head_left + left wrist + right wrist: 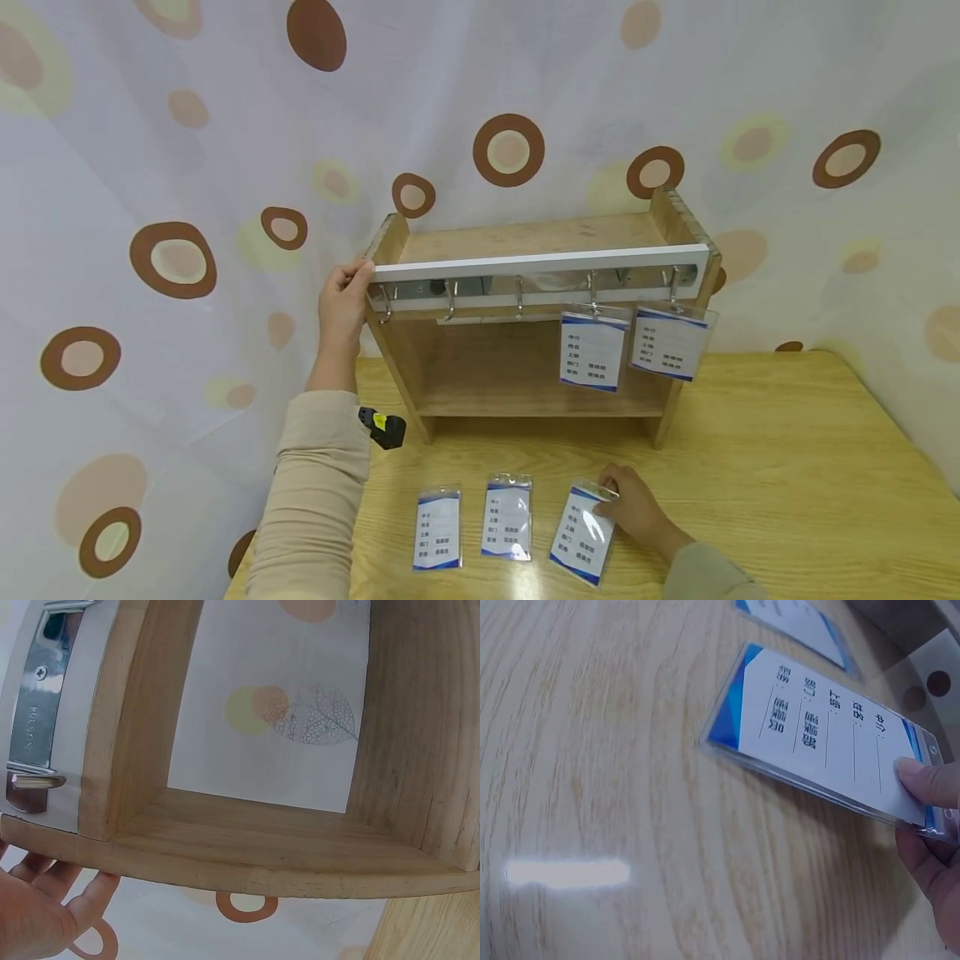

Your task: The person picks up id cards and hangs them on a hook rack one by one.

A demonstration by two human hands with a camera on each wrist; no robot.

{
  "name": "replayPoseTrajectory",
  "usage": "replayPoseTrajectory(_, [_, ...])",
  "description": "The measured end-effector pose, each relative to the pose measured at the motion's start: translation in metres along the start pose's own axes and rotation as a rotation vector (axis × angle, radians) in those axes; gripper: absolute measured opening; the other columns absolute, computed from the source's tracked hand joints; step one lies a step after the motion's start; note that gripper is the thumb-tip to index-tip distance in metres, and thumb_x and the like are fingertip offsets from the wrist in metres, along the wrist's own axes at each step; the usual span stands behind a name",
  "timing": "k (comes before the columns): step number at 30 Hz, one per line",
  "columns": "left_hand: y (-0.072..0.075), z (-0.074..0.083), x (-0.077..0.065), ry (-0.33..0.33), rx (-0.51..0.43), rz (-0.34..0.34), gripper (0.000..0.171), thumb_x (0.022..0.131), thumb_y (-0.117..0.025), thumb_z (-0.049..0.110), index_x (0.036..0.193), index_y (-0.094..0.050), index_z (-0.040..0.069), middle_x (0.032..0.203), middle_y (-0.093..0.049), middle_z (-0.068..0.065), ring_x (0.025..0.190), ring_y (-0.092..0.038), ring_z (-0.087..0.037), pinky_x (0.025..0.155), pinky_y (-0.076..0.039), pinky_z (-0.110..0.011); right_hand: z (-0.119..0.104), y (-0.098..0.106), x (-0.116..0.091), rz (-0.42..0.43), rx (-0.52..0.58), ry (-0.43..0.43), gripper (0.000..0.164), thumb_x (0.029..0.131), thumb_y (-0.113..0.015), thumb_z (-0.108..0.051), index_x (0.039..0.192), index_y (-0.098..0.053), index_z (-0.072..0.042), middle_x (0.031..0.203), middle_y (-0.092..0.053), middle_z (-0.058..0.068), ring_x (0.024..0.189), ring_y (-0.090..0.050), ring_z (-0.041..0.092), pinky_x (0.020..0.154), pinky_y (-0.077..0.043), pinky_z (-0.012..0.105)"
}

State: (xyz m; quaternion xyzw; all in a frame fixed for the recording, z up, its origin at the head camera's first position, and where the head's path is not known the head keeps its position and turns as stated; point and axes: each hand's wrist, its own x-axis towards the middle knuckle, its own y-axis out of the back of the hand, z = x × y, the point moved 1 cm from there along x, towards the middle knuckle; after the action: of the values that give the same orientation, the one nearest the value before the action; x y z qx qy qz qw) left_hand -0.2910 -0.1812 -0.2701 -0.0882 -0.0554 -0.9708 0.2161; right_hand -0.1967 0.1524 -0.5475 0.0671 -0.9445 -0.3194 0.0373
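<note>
My left hand point(342, 307) holds the upper left corner of a wooden shelf point(540, 400). In the left wrist view, its fingers point(56, 881) lie against the outer side board. A white hook rail point(540, 260) with several metal hooks runs along the shelf's top front. Two badge cards in clear sleeves, one being the inner card point(592, 350), hang from the two rightmost hooks. Low on the right, my right hand point(633, 510) pinches the top end of another badge card point(810, 735), thumb on its face. That card is tilted, its near end lifted from the table.
Two more badge cards, the left one point(437, 531) and the middle one point(507, 518), lie flat on the wooden table point(795, 467) before the shelf. A black device point(384, 427) with a yellow label shows at the left sleeve. Behind stands a dotted curtain point(450, 100).
</note>
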Motion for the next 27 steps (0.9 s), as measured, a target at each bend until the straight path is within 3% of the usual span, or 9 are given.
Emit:
replayPoseTrajectory(5, [0.001,0.0,0.001,-0.005,0.003,0.003,0.028,0.082,-0.058,0.027,0.103,-0.058,0.008,0.117,-0.05,-0.001,0.102,-0.043,-0.009,0.072,-0.037,-0.025,-0.009,0.003,0.001,0.004,0.054,-0.053,0.027,0.068,-0.067,0.002,0.091,-0.054,-0.002,0.083,-0.049,0.004,0.079,-0.046,0.017,0.071,-0.039,0.035])
replayPoseTrajectory(8, [0.002,-0.001,0.001,0.002,0.005,0.015,0.026,0.082,-0.058,0.027,0.101,-0.059,0.01,0.111,-0.052,-0.001,0.095,-0.044,-0.009,0.067,-0.037,-0.025,-0.014,0.002,0.001,0.021,0.077,-0.06,0.026,0.071,-0.064,0.003,0.095,-0.054,-0.003,0.082,-0.051,0.002,0.079,-0.047,0.016,0.071,-0.04,0.033])
replayPoseTrajectory(12, [0.003,-0.001,0.001,0.004,0.006,0.021,0.025,0.081,-0.058,0.029,0.1,-0.059,0.011,0.107,-0.052,-0.001,0.092,-0.043,-0.01,0.063,-0.036,-0.025,-0.019,0.002,0.0,0.051,0.096,-0.033,0.025,0.073,-0.062,0.003,0.097,-0.055,-0.002,0.079,-0.05,0.001,0.077,-0.047,0.015,0.071,-0.041,0.031])
replayPoseTrajectory(18, [0.003,0.0,0.0,-0.001,-0.004,0.007,0.027,0.082,-0.058,0.029,0.101,-0.058,0.009,0.113,-0.05,-0.001,0.098,-0.043,-0.009,0.07,-0.038,-0.027,-0.031,0.006,-0.001,0.065,0.132,-0.01,0.024,0.075,-0.061,0.004,0.098,-0.056,0.0,0.078,-0.05,0.001,0.076,-0.047,0.015,0.068,-0.042,0.027])
replayPoseTrajectory(27, [0.0,0.0,-0.002,0.0,-0.017,0.006,0.023,0.082,-0.058,0.029,0.097,-0.059,0.012,0.098,-0.051,0.002,0.086,-0.043,-0.008,0.062,-0.036,-0.025,-0.051,0.014,0.001,0.059,0.182,0.011,0.028,0.074,-0.06,0.006,0.101,-0.056,-0.001,0.084,-0.054,0.003,0.077,-0.049,0.015,0.067,-0.043,0.025])
